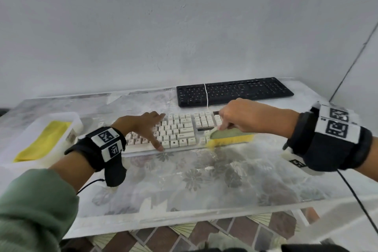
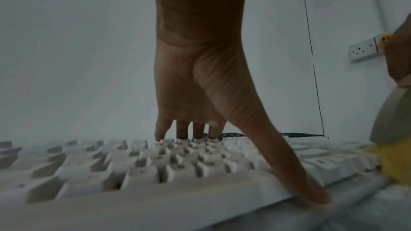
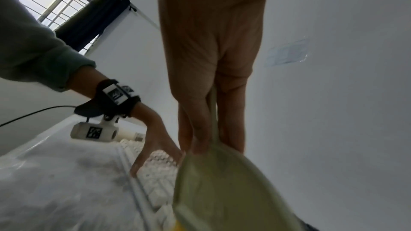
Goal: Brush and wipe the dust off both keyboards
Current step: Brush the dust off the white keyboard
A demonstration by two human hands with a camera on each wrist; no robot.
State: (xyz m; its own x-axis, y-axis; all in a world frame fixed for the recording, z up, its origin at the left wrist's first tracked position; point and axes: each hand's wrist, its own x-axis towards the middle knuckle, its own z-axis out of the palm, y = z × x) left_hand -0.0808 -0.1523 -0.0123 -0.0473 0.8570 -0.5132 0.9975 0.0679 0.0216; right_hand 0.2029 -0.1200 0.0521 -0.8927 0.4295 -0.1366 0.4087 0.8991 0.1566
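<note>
Right fingers: curled round the pale green back of the brush (image 1: 230,133), pinching it from above; the right hand (image 1: 243,116) sits over the numeric-pad end of the white keyboard (image 1: 180,131)
Left fingers: spread and straight, tips pressing on the keys, the thumb (image 2: 295,173) down on the near front edge; the left hand (image 1: 144,127) holds nothing and pins the board
Brush: yellow bristles touching the keyboard's near right corner and the table (image 1: 204,186) just beside it
White keyboard: near the table's middle, lying flat under both hands
Black keyboard (image 1: 233,93): behind the white one, by the wall, untouched by either hand, a thin white cord (image 1: 206,96) lying across it
Yellow cloth (image 1: 44,141): in a white tray (image 1: 12,139) at the left, well apart from the hands
Handling, as a guess: the brush looks light, stiff in the back and soft in the bristles, best held by the back; the keyboard is light, rigid plastic that would likely slide on the glossy cover, so hold it by the frame rather than by the loose-fitting keycaps
Stage: brushing the first board; wiping not yet begun
</note>
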